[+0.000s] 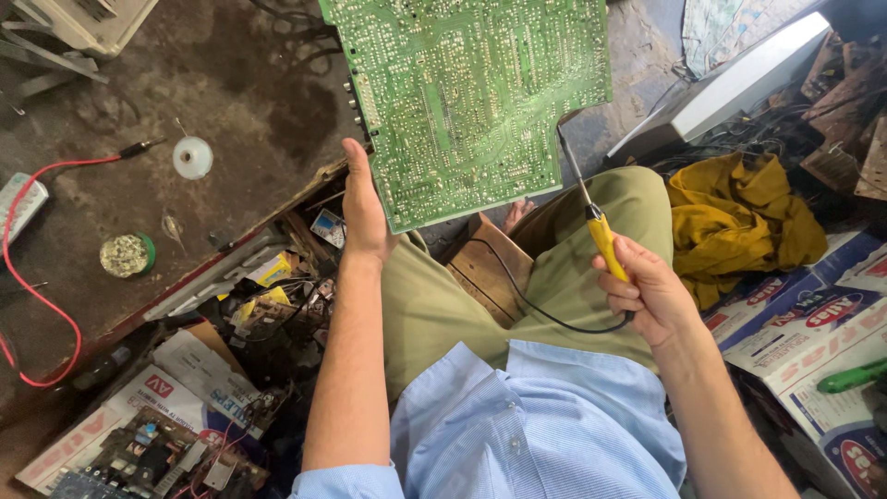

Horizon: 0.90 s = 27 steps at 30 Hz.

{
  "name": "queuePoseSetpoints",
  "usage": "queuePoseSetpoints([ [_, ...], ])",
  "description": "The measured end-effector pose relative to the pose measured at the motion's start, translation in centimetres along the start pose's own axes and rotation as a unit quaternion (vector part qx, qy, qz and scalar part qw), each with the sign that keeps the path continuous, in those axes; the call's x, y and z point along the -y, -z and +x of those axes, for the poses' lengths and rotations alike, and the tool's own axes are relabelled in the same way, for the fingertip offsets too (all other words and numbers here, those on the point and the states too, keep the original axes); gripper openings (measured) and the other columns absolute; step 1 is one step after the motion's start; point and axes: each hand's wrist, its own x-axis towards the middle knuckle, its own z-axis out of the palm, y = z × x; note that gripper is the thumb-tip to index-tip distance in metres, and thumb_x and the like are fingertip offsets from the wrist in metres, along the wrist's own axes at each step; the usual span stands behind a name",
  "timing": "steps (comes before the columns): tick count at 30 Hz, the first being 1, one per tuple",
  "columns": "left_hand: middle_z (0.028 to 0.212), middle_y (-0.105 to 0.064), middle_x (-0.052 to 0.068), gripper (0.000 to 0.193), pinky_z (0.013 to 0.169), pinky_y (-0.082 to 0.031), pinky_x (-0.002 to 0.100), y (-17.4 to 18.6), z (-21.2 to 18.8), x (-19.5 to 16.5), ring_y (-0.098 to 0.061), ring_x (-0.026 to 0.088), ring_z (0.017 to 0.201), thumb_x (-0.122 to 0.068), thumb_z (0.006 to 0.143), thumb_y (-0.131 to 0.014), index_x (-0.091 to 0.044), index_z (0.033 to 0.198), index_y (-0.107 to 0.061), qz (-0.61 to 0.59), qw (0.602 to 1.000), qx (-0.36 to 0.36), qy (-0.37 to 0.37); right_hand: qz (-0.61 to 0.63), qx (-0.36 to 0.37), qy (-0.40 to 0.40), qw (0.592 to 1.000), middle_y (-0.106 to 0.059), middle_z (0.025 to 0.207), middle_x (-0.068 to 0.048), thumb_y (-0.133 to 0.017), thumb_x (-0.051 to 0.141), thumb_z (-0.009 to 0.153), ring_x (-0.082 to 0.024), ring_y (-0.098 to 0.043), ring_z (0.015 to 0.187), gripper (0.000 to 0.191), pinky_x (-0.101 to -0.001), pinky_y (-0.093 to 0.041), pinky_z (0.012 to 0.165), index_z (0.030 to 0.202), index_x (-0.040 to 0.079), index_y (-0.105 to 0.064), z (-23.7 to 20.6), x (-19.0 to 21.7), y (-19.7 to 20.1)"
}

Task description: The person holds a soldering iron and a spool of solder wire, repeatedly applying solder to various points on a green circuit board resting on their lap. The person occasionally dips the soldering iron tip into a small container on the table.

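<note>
Left hand [363, 208] grips the green board [467, 97] held up over the lap, right hand [647, 291] clasps the iron [601, 231] beside it (solder spool [192, 157] and flux tin [127, 255] lie on the counter [240, 102]).

Soft, even daylight fills the scene with no hard glare, brightest on the green circuit board [467, 97] at twelve o'clock and the pale blue shirt [545, 425] at six o'clock. The dark desk [231, 102] at ten o'clock is dull and matte, and the clutter beneath its edge at eight o'clock sinks into deep shadow. Focus is sharp across the middle, both hands included, while the wide lens bends and stretches shapes toward the corners, as with the white panel [739, 83] at two o'clock.
</note>
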Motion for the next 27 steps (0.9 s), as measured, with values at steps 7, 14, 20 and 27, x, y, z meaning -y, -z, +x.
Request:
queuePoseSetpoints([
  [7,0.131,-0.065,0.013,0.084,0.098,-0.054,0.033,0.1,0.2,0.2,-0.065,0.019,0.113,-0.068,0.101,-0.041,0.004,0.142,-0.053,0.001,1.0,0.013,-0.006,-0.161,-0.146,0.097,0.971,-0.07,0.09,-0.006,-0.061,0.017,0.101,-0.003,-0.042,0.051,0.033,-0.0167,-0.03,0.042,0.13,0.004,-0.066,-2.9,-0.9,-0.6],
  [14,0.136,-0.065,0.014,0.093,0.102,-0.056,0.031,-0.3,0.1,-0.3,-0.067,0.018,0.12,-0.075,0.096,-0.037,0.004,0.143,-0.052,0.073,0.997,0.008,-0.007,-0.554,-0.261,0.386,0.69,-0.072,0.094,-0.01,-0.075,0.011,0.102,-0.012,-0.062,0.077,0.031,-0.0253,-0.05,0.071,0.13,0.0,-0.071,-3.3,-1.3,-3.7],
  [20,0.131,-0.066,0.014,0.087,0.1,-0.053,0.032,-0.6,0.1,-0.2,-0.065,0.018,0.115,-0.069,0.101,-0.04,0.006,0.141,-0.056,0.03,0.999,0.016,-0.018,-0.654,-0.242,0.462,0.548,-0.073,0.105,-0.017,-0.077,0.007,0.1,-0.024,-0.071,0.085,0.027,-0.0322,-0.055,0.075,0.126,0.001,-0.072,-1.6,-0.1,-5.5],
  [27,0.129,-0.067,0.012,0.083,0.098,-0.054,0.031,-0.3,0.2,0.1,-0.066,0.017,0.112,-0.068,0.1,-0.04,0.004,0.139,-0.057,0.016,1.0,0.011,-0.009,-0.672,-0.25,0.458,0.526,-0.074,0.105,-0.016,-0.076,0.007,0.1,-0.023,-0.072,0.079,0.023,-0.0306,-0.057,0.068,0.123,0.004,-0.074,-2.8,-0.4,-6.0],
])
